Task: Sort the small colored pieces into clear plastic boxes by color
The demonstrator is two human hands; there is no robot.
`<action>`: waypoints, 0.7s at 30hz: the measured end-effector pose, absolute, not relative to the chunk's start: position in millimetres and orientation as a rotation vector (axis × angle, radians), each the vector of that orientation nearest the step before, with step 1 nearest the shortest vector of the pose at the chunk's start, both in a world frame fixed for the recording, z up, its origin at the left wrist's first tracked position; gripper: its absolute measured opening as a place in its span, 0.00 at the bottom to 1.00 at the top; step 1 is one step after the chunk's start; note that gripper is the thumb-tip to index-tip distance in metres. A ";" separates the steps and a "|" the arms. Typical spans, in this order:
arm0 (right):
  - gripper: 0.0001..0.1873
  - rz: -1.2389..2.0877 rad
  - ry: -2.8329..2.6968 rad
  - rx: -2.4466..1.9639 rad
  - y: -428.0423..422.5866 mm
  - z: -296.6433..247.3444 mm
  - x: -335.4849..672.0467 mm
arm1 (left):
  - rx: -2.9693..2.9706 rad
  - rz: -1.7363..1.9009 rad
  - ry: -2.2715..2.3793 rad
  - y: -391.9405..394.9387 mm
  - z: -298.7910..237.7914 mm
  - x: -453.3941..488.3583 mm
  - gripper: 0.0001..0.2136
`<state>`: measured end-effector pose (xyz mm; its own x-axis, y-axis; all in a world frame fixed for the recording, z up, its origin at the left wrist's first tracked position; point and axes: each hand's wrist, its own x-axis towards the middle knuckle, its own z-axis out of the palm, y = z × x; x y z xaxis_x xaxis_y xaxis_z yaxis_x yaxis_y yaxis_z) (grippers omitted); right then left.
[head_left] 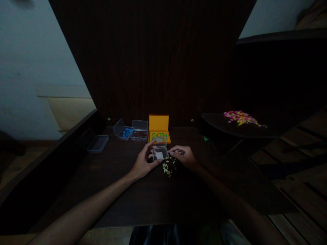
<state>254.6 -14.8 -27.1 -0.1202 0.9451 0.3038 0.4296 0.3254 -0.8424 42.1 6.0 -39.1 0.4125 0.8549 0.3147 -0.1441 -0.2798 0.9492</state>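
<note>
My left hand (142, 163) grips a small clear plastic box (165, 151) from its left side, with the thumb along the near edge. The box's hinged lid stands raised, and a white patch and a little yellow show inside. Close to the box's right edge, my right hand (186, 157) has its fingertips pinched together; whatever is between them is too small to make out. Just below both hands, pale yellow and white pieces (167, 168) lie scattered on the dark tabletop (127, 204).
Behind the hands stands an orange case (158, 121) holding green pieces. To its left are open clear boxes with dark red pieces (140, 134) and blue pieces (127, 132), then another clear box (98, 143). Colourful beads (241, 118) lie heaped on a raised shelf at right.
</note>
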 end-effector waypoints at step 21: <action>0.09 0.651 -2.459 -1.169 -34.1 -20.1 279.1 | 1.398 1.144 0.763 21.0 -42.9 39.4 0.33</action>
<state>279.1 -34.1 -20.1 -0.6032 0.7905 0.1060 0.6343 0.5561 -0.5371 39.4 21.0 -42.9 0.3213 0.9225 0.2140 -0.1565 -0.1712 0.9727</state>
